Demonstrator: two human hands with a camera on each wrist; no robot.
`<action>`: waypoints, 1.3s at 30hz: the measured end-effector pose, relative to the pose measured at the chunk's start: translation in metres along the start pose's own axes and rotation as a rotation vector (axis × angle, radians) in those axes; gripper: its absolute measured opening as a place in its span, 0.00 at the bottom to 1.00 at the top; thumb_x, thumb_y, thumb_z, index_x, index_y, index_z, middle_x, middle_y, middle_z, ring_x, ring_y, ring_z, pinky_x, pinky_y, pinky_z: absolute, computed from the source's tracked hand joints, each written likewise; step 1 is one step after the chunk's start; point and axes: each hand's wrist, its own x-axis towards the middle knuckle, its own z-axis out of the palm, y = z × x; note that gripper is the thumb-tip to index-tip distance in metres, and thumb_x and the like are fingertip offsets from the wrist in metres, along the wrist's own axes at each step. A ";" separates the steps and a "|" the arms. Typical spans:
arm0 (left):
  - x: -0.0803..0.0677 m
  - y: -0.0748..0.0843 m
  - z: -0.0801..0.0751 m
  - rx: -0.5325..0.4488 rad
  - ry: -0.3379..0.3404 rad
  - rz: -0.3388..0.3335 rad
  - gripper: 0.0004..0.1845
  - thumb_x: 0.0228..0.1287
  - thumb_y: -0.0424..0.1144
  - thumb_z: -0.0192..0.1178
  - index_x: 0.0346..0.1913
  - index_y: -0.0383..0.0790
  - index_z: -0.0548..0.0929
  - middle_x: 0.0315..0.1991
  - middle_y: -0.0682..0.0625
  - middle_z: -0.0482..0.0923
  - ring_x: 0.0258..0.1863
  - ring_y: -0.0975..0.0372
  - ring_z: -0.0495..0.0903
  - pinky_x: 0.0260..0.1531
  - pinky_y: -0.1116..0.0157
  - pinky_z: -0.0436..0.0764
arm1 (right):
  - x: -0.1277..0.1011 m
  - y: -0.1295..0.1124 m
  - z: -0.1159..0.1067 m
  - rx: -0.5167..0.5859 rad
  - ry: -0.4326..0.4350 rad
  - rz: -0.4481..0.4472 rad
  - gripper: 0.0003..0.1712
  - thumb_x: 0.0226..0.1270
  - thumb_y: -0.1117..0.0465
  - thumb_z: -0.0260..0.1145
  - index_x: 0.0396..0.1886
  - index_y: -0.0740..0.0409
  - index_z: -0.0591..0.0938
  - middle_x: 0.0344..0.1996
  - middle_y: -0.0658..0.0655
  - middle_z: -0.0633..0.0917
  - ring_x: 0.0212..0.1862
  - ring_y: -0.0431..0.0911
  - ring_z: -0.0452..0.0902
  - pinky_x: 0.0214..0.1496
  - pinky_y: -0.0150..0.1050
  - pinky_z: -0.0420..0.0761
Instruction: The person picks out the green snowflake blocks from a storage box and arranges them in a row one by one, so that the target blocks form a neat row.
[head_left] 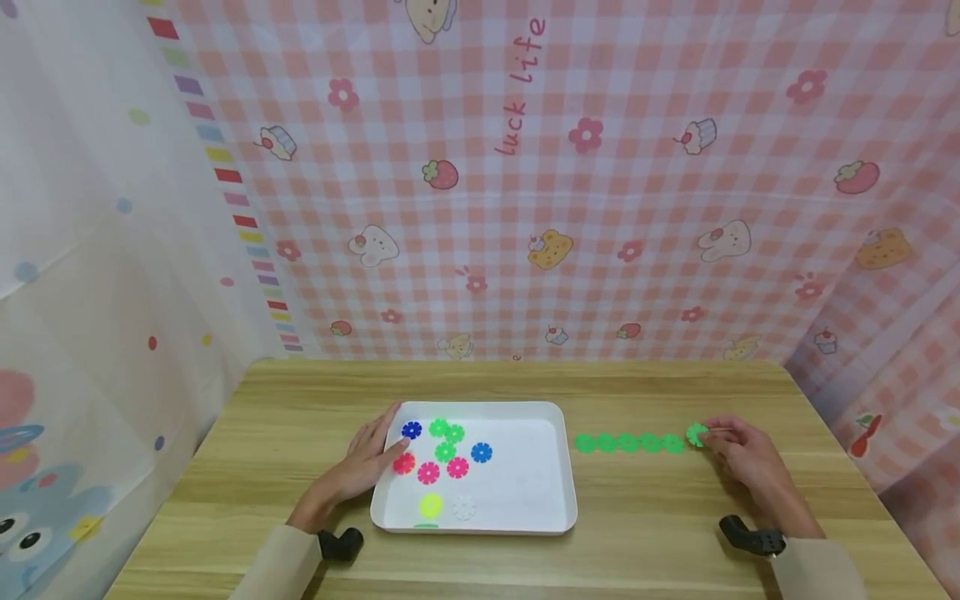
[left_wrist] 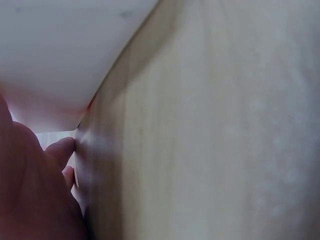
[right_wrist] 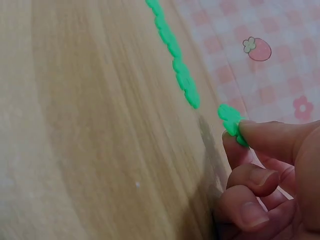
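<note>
A white tray (head_left: 517,467) lies on the table; my left hand (head_left: 365,460) holds its left rim, thumb over the edge and fingers along the outside. In the left wrist view, the fingers (left_wrist: 61,150) reach along the tray's outer wall (left_wrist: 65,60). My right hand (head_left: 742,450) pinches a green snowflake disc (head_left: 697,434) between thumb and index finger. That disc (right_wrist: 232,122) is tilted, just apart from the end of a row of green snowflake discs (head_left: 628,443). The row's discs lie edge to edge on the table.
Inside the tray are several loose discs: green (head_left: 446,452), pink (head_left: 428,473), blue (head_left: 482,452), dark blue (head_left: 411,430), yellow (head_left: 431,506) and a clear or white one (head_left: 464,507). A checked curtain (head_left: 517,208) hangs behind the wooden table (head_left: 637,542).
</note>
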 end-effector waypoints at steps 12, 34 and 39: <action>-0.002 0.002 0.000 0.001 0.019 0.020 0.39 0.78 0.56 0.44 0.81 0.49 0.40 0.80 0.38 0.40 0.78 0.41 0.37 0.73 0.42 0.30 | 0.002 0.010 0.005 -0.174 0.035 -0.058 0.20 0.73 0.58 0.62 0.56 0.69 0.78 0.37 0.51 0.85 0.35 0.32 0.74 0.35 0.29 0.73; 0.000 0.000 0.001 0.000 0.016 0.019 0.38 0.78 0.54 0.43 0.81 0.50 0.39 0.80 0.39 0.40 0.78 0.41 0.36 0.73 0.42 0.30 | 0.004 0.012 0.011 -0.239 0.127 -0.092 0.14 0.69 0.64 0.64 0.50 0.67 0.81 0.39 0.58 0.83 0.35 0.31 0.72 0.36 0.25 0.72; 0.001 -0.001 0.001 0.004 -0.002 -0.009 0.39 0.78 0.56 0.42 0.81 0.53 0.36 0.80 0.41 0.38 0.78 0.43 0.34 0.73 0.44 0.28 | 0.004 0.012 0.012 -0.253 0.139 -0.107 0.13 0.67 0.64 0.65 0.49 0.67 0.82 0.39 0.59 0.84 0.35 0.30 0.72 0.36 0.25 0.71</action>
